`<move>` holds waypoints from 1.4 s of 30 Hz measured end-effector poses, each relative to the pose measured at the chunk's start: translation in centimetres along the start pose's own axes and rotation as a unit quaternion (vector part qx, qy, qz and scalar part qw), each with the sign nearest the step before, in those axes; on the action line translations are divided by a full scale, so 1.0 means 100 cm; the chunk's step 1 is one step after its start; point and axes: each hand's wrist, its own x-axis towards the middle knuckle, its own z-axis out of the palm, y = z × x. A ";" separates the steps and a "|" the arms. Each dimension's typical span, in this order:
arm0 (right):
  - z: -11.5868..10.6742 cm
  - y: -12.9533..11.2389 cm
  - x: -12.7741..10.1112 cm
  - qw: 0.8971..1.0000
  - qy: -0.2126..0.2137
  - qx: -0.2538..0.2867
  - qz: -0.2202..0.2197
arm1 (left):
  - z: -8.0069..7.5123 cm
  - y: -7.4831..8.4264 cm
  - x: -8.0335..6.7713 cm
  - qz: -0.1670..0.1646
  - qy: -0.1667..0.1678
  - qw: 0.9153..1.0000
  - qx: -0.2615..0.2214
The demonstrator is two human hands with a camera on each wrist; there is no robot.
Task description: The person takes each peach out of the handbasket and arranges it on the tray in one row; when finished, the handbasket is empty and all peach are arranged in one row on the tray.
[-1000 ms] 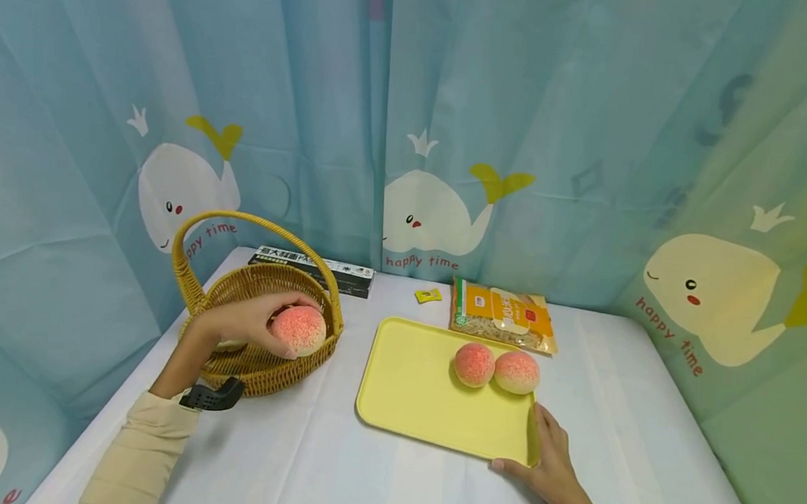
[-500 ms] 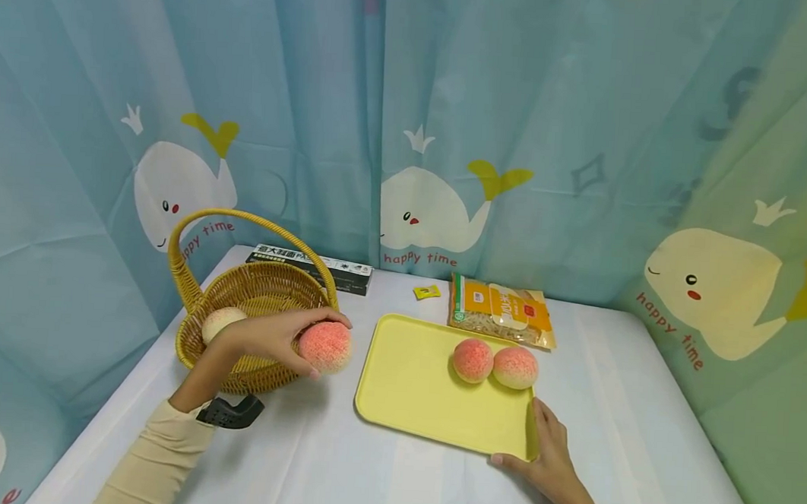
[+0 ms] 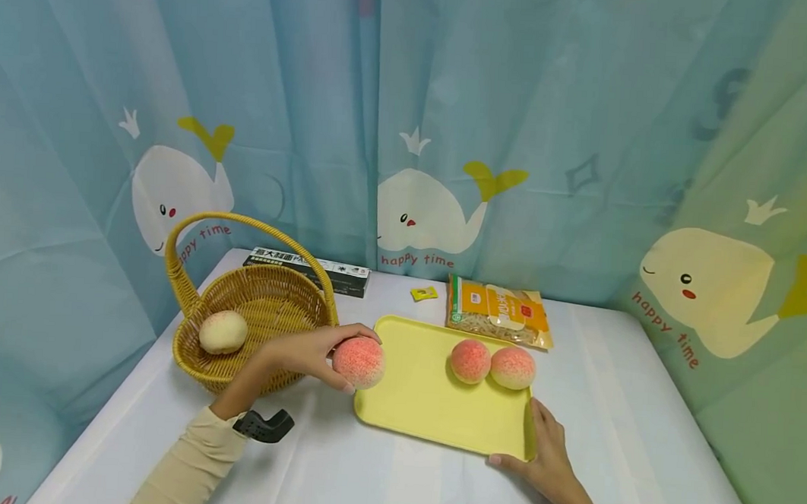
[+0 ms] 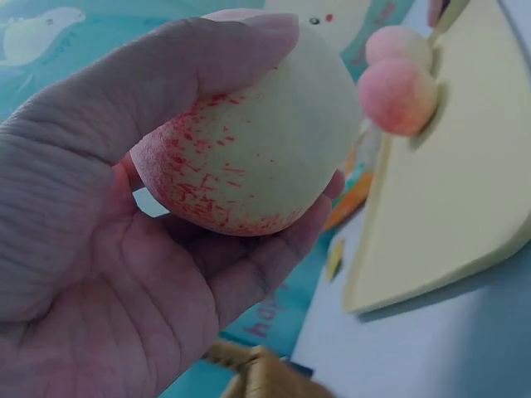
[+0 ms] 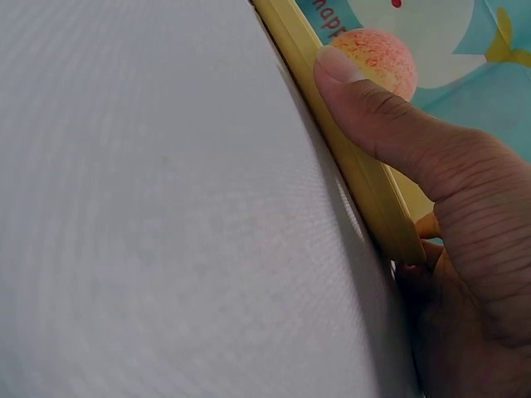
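Observation:
My left hand (image 3: 309, 351) grips a pink-and-cream peach (image 3: 360, 362), thumb on one side and fingers curled round the other. In the head view that peach overlaps the left edge of a yellow tray (image 3: 415, 412). On the tray's right half lie two more peaches, a redder one (image 3: 470, 361) and a paler one (image 3: 514, 367), side by side. My right hand (image 3: 549, 459) holds the tray's near right corner. The right wrist view shows the thumb (image 5: 373, 112) on the tray's rim (image 5: 365, 182) and fingers at the corner, partly hidden.
A wicker basket (image 3: 284, 307) with a tall arched handle stands at the left, one pale peach (image 3: 223, 332) inside. Behind lie a black-and-white box (image 3: 340, 279), a small yellow packet (image 3: 424, 293) and an orange food bag (image 3: 499, 312) against the tray's far edge.
The left hand has carried its peach rightward out of the basket to the tray's left edge, uncovering the pale peach left inside. My right hand stays at the tray corner.

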 end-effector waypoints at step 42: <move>0.000 -0.003 -0.001 1.000 0.014 0.015 -0.018 | 0.070 -0.037 0.131 -0.176 0.204 0.963 -0.020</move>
